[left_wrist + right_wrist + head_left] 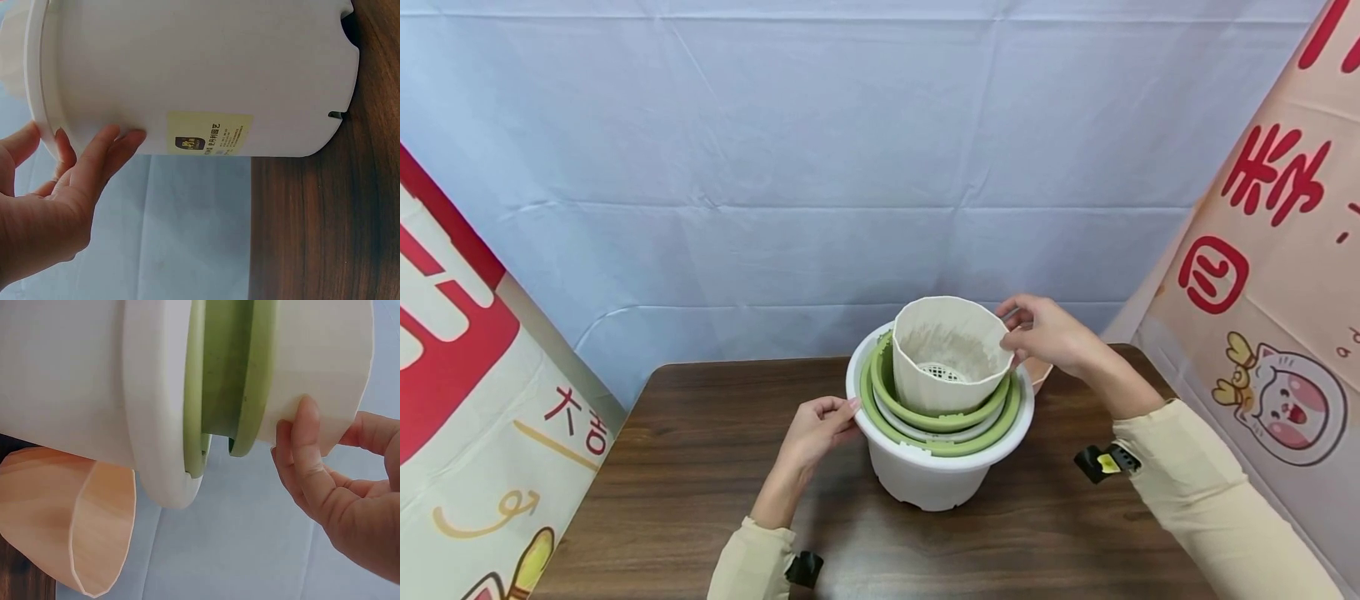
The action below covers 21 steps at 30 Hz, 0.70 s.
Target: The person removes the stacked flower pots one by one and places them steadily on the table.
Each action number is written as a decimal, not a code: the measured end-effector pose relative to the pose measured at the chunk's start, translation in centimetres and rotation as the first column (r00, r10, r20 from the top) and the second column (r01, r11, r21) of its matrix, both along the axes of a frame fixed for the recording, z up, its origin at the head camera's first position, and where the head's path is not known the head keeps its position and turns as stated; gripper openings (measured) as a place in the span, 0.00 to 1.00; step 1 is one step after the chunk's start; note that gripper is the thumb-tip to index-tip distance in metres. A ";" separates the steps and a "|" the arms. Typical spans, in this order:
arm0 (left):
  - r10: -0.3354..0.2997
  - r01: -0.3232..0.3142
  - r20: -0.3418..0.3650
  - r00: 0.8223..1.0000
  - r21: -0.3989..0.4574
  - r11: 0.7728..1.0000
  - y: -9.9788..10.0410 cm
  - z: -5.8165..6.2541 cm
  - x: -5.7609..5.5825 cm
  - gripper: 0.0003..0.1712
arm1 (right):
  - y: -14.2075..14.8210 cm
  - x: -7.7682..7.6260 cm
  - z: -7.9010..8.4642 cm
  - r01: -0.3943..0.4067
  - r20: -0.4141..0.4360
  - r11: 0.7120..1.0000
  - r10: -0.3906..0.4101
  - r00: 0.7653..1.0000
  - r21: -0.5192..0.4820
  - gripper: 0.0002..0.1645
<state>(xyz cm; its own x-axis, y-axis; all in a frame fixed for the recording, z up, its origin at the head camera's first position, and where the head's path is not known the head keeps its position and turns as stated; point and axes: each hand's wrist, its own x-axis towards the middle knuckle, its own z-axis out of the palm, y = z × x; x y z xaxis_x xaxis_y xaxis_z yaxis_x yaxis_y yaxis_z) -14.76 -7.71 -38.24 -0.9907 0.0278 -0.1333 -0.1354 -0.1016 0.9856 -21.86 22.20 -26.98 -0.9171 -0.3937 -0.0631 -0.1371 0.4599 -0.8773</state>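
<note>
A large white flowerpot (929, 483) stands upright on the table, with green-rimmed pots (973, 448) and a white-rimmed one nested inside it. On top sits a cream faceted flowerpot (951, 342), slightly tilted, its slotted bottom visible. My right hand (1051, 335) pinches the cream pot's rim on its right side, thumb inside and fingers along the outer wall, as the right wrist view also shows. At the left, my left hand (820, 429) grips the big white pot's rim, thumb on top and fingers against the outside. A yellow label (212, 133) shows on the white pot's side.
Behind the stack, mostly hidden in the head view, an orange pot (103, 519) stands on the brown wooden table (715, 467). A pale cloth backdrop (737, 167) hangs at the back. Printed cloths (1262, 317) hang at both sides.
</note>
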 end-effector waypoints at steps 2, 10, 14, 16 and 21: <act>0.001 -0.001 0.002 1.000 -0.004 1.000 0.0 0.0 0.0 0.14 | 0.1 0.0 0.2 0.003 0.006 1.000 -0.003 1.000 -0.010 0.26; 0.001 -0.001 0.000 1.000 -0.011 1.000 0.0 0.1 0.0 0.14 | 0.3 0.2 0.7 0.013 0.018 0.999 -0.013 1.000 -0.030 0.27; 0.001 -0.001 0.000 1.000 -0.006 1.000 0.0 0.1 0.0 0.14 | 0.5 0.3 1.0 0.021 0.021 0.999 -0.020 1.000 -0.041 0.27; 0.001 -0.001 0.001 1.000 -0.003 1.000 0.0 0.0 0.0 0.14 | 0.7 0.4 1.2 0.026 0.017 0.998 -0.025 1.000 -0.050 0.26; 0.004 -0.004 0.002 1.000 -0.001 1.000 0.0 0.0 -0.1 0.13 | 1.1 0.6 1.5 0.045 0.008 0.996 -0.045 0.999 -0.077 0.24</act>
<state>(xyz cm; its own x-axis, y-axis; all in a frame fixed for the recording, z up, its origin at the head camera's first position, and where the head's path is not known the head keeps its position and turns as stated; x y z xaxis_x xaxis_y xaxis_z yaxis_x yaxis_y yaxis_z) -14.85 -7.66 -38.26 -0.9905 0.0236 -0.1352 -0.1369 -0.1010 0.9854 -21.29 23.27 -25.51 -0.9336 -0.3562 -0.0402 -0.1119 0.3962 -0.9113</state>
